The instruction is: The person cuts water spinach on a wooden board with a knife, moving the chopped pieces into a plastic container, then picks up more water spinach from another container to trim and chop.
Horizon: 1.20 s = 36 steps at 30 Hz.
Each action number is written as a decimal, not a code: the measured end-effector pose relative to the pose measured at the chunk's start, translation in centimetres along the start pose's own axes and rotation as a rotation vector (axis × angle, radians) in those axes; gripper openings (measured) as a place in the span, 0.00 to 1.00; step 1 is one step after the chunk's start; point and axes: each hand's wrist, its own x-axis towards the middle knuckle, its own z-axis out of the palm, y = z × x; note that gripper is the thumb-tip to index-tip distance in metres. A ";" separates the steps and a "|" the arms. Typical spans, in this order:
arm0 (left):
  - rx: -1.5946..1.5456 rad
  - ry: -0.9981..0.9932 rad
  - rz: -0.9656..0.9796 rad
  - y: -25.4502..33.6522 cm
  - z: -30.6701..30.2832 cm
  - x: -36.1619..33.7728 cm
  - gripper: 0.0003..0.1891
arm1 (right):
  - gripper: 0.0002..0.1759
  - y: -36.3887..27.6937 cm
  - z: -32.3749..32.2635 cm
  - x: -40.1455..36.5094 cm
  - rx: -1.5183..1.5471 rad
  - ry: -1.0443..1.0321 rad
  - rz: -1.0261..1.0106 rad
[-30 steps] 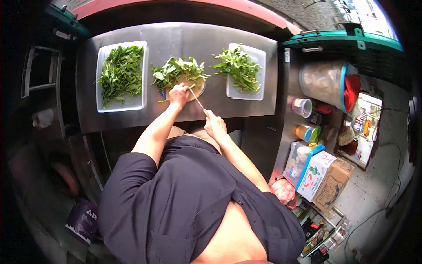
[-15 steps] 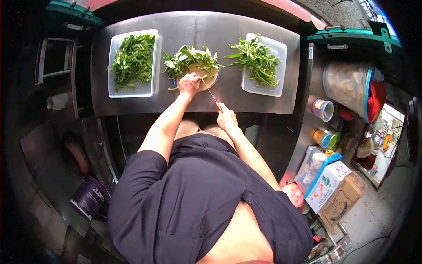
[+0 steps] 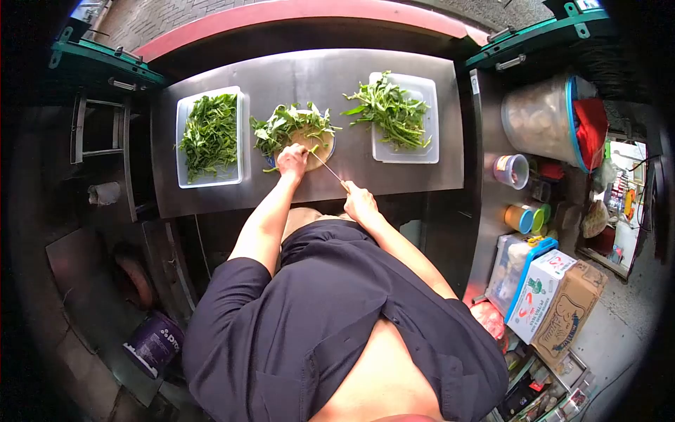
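My right hand [image 3: 360, 202] is closed round the handle of a knife [image 3: 325, 164], whose thin blade reaches up and left over a round cutting board [image 3: 320, 145]. At the board's lower left, my left hand [image 3: 292, 160] is closed on green leafy stems, their cut ends poking out beside the blade. A heap of leafy greens [image 3: 290, 125] covers the upper part of the board. To the left stands a clear plastic tray [image 3: 240, 169] filled with greens. On the right, another plastic tray [image 3: 422, 88] bears a bunch of long-stemmed greens [image 3: 394, 112].
All of this rests on a metal table [image 3: 302, 70]. Right of it, a side counter holds a large clear tub [image 3: 536, 119], small plastic containers [image 3: 512, 171], a blue-lidded box [image 3: 517, 267] and cardboard boxes [image 3: 569, 306]. A purple bucket [image 3: 153, 344] is at lower left.
The view has tilted, so the table and trays appear lower and slightly to the left. Both hands keep their hold, with the knife still at the stems over the board.
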 end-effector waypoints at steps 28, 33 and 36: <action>-0.064 0.073 0.071 -2.0 -0.5 -1.6 0.07 | 0.18 -0.6 0.6 0.8 0.019 0.092 -0.154; -0.099 0.064 0.056 -1.9 -0.7 -1.6 0.06 | 0.18 0.1 0.5 2.7 0.011 0.135 -0.114; -0.116 0.068 -0.025 -1.5 -0.8 -1.5 0.04 | 0.19 -0.1 -0.2 2.9 0.033 0.145 -0.130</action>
